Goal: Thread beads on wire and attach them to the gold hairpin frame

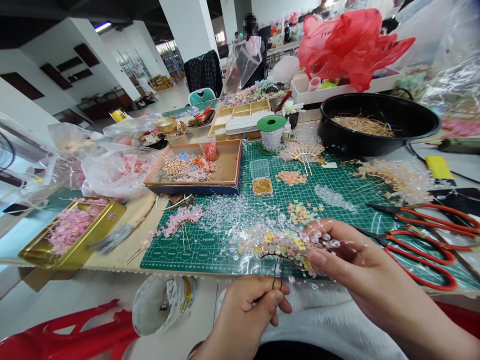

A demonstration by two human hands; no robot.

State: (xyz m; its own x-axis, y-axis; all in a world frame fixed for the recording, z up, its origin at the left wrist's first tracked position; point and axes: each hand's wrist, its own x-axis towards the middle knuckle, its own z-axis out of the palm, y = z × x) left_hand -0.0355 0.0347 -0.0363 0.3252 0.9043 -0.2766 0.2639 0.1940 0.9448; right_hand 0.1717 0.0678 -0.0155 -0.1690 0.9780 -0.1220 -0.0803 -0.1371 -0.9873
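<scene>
One gold tin of pink flowers sits far left on the counter, with clear bags of pink pieces behind it. White tub lies below the counter edge. Brown tray of mixed beads and gold parts is at the back of the green cutting mat. Pink beaded comb lies flat on the mat, with loose clear beads scattered round it. Left hand is low centre, in front of the counter edge, its fingers closed in a pinch on the dark wire prongs under the beaded ornament. The ornament is held up over the near edge of the mat, between both hands. It is a curved arc on a dark wire base, packed with clear round beads, pale pink petals and small yellow flowers, with stray beaded wires sticking out at the right end. Behind it on the mat are a green spool and a small clear box of gold beads. Right hand has thumb and fingertips closed on the ornament's right end, touching the clear beads. Black basin with straw-coloured strands stands at the back right, a red plastic bag behind it. Red-handled scissors, two pairs, lie on the mat just right of the right hand.
</scene>
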